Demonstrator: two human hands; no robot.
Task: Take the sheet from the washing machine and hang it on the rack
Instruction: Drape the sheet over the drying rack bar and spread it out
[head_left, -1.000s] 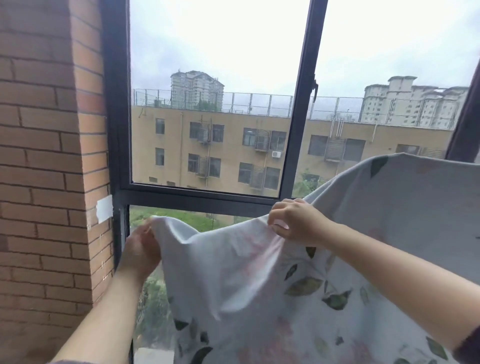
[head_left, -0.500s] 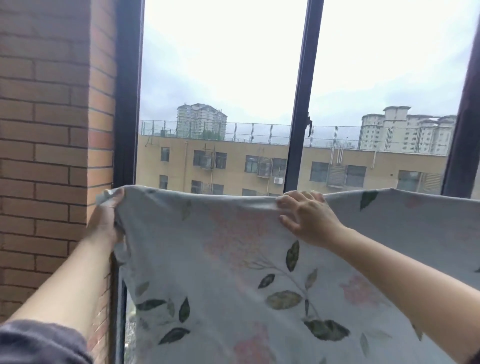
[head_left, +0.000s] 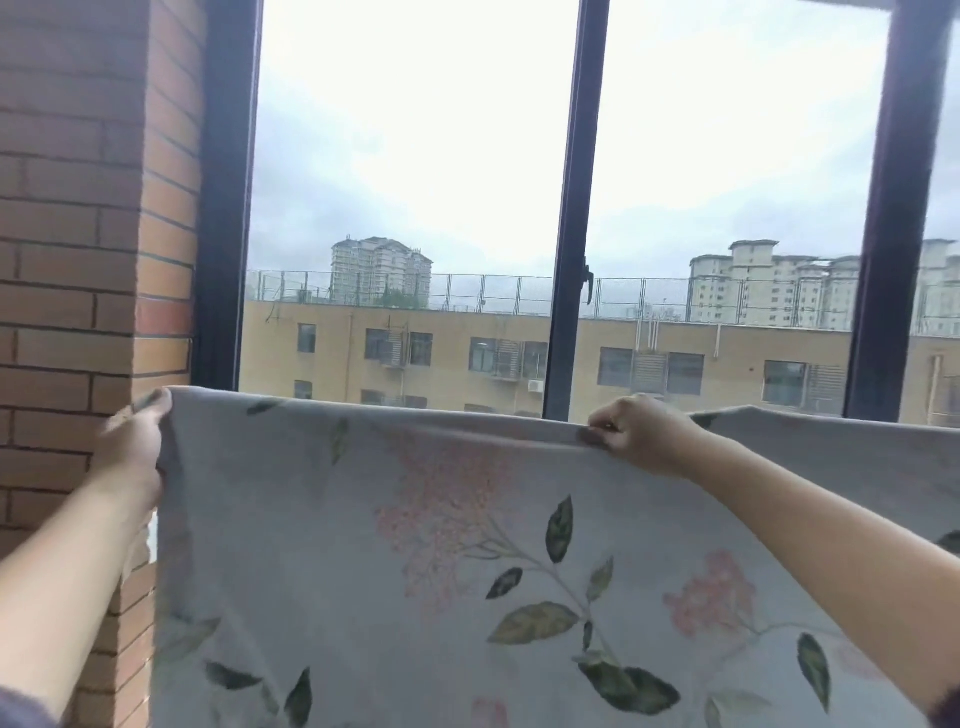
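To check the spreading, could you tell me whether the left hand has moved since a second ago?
Yes: the left hand went leftward, from the window pane to the brick wall.

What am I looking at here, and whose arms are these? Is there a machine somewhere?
No machine shows: a person wears a camera on the head, so this picture looks out along their own bare arms. The left hand grips the left end of a pale grey cloth sheet printed with pink flowers and green leaves; the right hand pinches its top edge farther along, spreading it. Behind stand a dark-framed window and a red brick wall. No drying rack shows.
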